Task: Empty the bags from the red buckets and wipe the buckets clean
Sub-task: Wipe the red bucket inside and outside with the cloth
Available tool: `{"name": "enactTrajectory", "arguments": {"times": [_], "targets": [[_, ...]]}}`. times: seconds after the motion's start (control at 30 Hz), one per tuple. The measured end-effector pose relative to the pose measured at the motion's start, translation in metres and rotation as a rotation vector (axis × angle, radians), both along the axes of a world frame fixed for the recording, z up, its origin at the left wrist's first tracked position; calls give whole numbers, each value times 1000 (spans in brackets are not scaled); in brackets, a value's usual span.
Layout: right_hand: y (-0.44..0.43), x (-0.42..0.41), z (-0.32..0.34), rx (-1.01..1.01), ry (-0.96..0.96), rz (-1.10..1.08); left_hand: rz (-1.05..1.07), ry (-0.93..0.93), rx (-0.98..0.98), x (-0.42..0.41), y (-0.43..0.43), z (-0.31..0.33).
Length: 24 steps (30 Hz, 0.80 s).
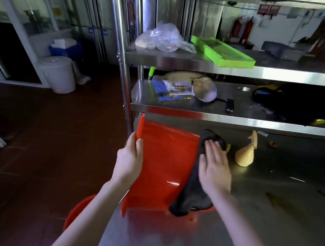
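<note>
Head view, centre: red bucket (163, 161) gripped by left hand (130, 159); cloth (194, 183) pressed on it by right hand (215, 168), fingers flat. Wiping step judged underway; bucket rotation prob. needed next.

I see the red bucket (161, 160) tipped over at the steel table's (266, 214) left edge. The left hand (130, 159) grips the bucket's left edge. The right hand (215, 168), fingers straight, presses a dark cloth (193, 193) against its wall. A second red bucket (78, 211) sits below the table's left edge.
</note>
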State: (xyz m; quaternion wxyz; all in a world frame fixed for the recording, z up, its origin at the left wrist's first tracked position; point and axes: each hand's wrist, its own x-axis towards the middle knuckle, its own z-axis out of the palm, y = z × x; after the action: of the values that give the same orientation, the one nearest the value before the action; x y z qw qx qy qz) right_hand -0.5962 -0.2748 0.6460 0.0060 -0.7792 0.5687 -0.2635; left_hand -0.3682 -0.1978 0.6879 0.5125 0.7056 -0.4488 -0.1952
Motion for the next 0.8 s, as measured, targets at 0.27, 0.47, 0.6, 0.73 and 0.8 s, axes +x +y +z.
{"name": "enactTrajectory", "arguments": {"times": [0.27, 0.47, 0.6, 0.73, 0.8], "targets": [[-11, 91, 35, -38, -20, 110, -27, -12, -51, 3, 8, -15], [27, 133, 32, -100, 23, 419, -6, -106, -92, 32, 17, -25], [-5, 64, 21, -23, -26, 108, -32, -52, -55, 30, 29, -32], [-47, 11, 28, 404, -40, -160, -59, -27, -66, 26, 45, -36], [-54, 33, 37, 463, 0, -142, -67, -35, -81, 26, 50, -40]]}}
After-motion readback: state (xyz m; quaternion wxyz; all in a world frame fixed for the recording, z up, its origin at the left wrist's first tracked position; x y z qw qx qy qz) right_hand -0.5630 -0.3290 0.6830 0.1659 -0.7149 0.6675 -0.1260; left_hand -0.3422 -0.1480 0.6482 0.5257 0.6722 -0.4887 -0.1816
